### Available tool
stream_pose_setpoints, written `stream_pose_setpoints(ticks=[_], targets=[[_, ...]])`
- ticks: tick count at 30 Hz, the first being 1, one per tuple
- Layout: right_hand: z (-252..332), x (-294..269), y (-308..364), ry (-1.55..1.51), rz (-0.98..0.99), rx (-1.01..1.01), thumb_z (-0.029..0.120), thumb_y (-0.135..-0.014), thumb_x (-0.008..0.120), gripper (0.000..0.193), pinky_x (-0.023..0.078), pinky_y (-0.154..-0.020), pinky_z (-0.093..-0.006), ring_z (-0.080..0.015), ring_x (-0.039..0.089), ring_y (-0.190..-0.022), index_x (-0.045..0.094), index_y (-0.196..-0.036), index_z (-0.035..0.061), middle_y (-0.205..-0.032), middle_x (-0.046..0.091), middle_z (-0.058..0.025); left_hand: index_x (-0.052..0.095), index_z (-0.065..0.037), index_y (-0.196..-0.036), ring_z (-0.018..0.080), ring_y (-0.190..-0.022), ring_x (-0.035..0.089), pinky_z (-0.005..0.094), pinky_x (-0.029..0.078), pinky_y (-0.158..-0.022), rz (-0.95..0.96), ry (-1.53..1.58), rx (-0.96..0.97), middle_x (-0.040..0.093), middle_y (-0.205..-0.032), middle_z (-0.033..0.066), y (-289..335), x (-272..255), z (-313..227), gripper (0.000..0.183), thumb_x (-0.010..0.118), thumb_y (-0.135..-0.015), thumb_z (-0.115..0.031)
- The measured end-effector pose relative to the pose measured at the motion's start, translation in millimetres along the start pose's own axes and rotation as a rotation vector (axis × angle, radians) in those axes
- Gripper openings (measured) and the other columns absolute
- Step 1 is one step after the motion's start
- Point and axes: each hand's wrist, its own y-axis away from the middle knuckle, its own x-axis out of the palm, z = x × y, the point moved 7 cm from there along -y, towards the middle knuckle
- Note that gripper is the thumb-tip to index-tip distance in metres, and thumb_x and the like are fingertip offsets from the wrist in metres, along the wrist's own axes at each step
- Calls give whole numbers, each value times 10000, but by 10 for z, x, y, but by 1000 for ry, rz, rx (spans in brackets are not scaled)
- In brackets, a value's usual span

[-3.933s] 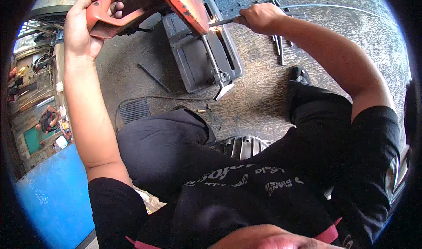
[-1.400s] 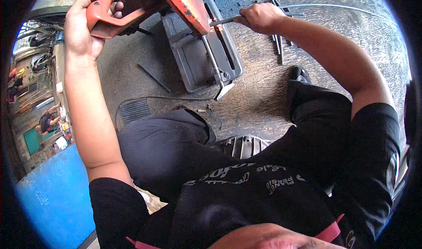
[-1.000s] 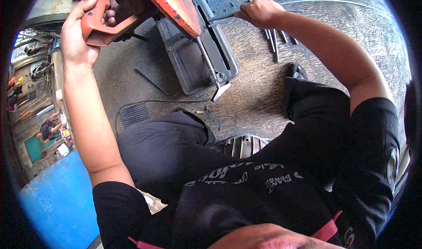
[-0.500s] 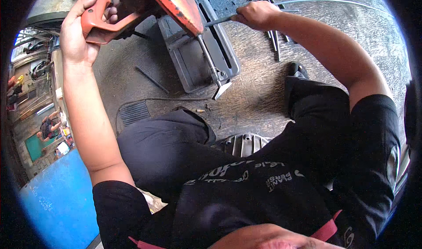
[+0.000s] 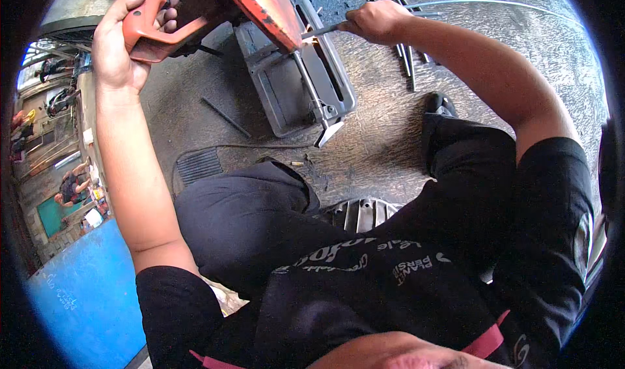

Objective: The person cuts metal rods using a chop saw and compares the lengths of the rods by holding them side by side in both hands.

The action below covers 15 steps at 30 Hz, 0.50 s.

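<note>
At the upper left my left hand point(image 5: 117, 56) is wrapped round the orange handle point(image 5: 155, 37) of a chop saw. The saw's worn orange blade guard point(image 5: 263, 11) slopes down over its grey base point(image 5: 277, 89). My right hand point(image 5: 381, 22) grips a thin metal rod point(image 5: 327, 29) from the right side. That rod runs into the saw beside the guard's lower tip, where a small bright orange glow shows. The guard hides the blade and the rod's inner end. A clamp screw point(image 5: 311, 89) stands at the near end of the base.
Cut metal rods point(image 5: 408, 66) lie right of the saw, near a long bent rod point(image 5: 495, 1). A loose dark rod point(image 5: 224, 116) and a cable point(image 5: 260, 146) are on the floor. A blue panel point(image 5: 84, 297) stands at left; another person point(image 5: 73, 185) is beyond.
A bright glow has appeared where the rod meets the saw. My right hand has shifted slightly left, and the saw handle with my left hand has moved a little down and right.
</note>
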Motion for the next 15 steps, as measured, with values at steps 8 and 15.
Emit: stream_pose_setpoints(ticks=[8,15], targets=[[52,-50,30,34,51,-28,520,-948,339,505,515,-767,-450,-340,646,-855,612,-1005,99,-891,659,-155,432,87,-1238,238,-882,597,337,499,-835,-3,-8,19,593,-1038,204,12,7,-13,481,512,-871,-213],[73,-98,22,26,88,27,507,-953,338,495,510,-790,-450,-335,640,-894,609,-1036,101,-932,658,-158,453,101,-1210,232,-851,604,329,506,-820,-22,-26,19,605,-1004,199,11,-10,0,468,513,-871,-215]])
